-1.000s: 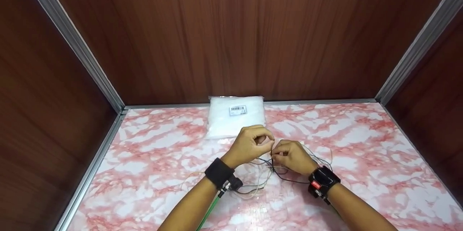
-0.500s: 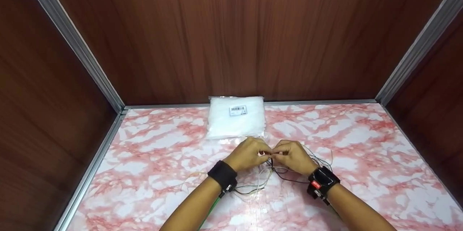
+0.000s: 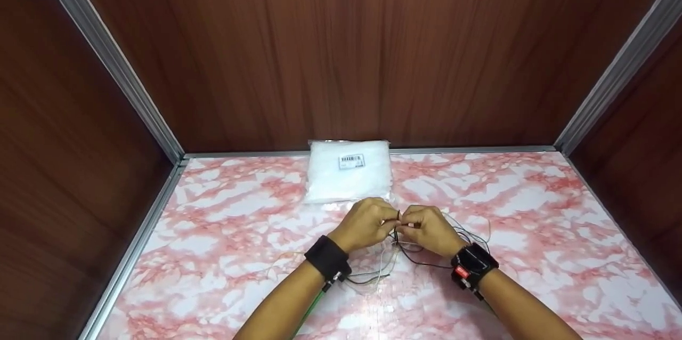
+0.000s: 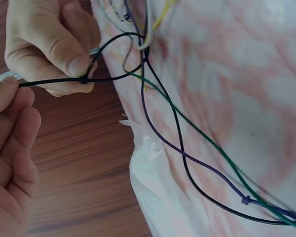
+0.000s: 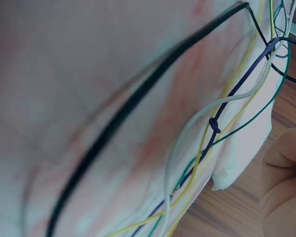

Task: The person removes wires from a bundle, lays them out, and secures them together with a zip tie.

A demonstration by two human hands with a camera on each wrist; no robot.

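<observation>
My left hand (image 3: pixel 365 228) and right hand (image 3: pixel 432 232) meet at their fingertips over a loose bundle of thin wires. Both pinch one black wire (image 4: pixel 52 81). In the left wrist view, the left fingers hold its end, while the right thumb and finger grip it at a small knot (image 4: pixel 84 79), from which a loop runs around the other wires. A purple wire (image 4: pixel 143 98) with its own knot (image 4: pixel 245 200), a green wire (image 4: pixel 217 145), a white wire (image 5: pixel 167 168) and a yellow wire (image 5: pixel 133 227) run alongside. In the right wrist view the right fingertips are hidden.
A white packet (image 3: pixel 346 183) in clear plastic, with a barcode label, lies behind the hands. Brown wood-grain panels (image 3: pixel 341 52) enclose the pink-and-white marbled table (image 3: pixel 213 233) at the back and sides. More wire ends spread out beside both wrists.
My left hand, raised above the right a second ago, came down to the right fingertips and has since lifted slightly. The right hand has barely moved.
</observation>
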